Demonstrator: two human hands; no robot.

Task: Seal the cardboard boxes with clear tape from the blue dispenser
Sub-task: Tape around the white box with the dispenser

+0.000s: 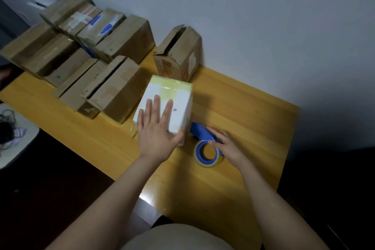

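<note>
A small white box (178, 95) with glossy yellowish tape across its top stands in the middle of the wooden table (253, 111). My left hand (157, 130) lies flat on its top with fingers spread and the thumb against its near right corner. The blue tape dispenser (203, 134) lies just right of the box, and its roll of clear tape (207, 153) points toward me. My right hand (225, 144) rests on the dispenser, fingers curled over its handle and the roll's edge.
Several brown cardboard boxes (113, 87) crowd the left and back of the table. One brown box (178, 53) with open top flaps stands alone behind the white box near the wall. A white surface with cables (12, 134) sits left of the table.
</note>
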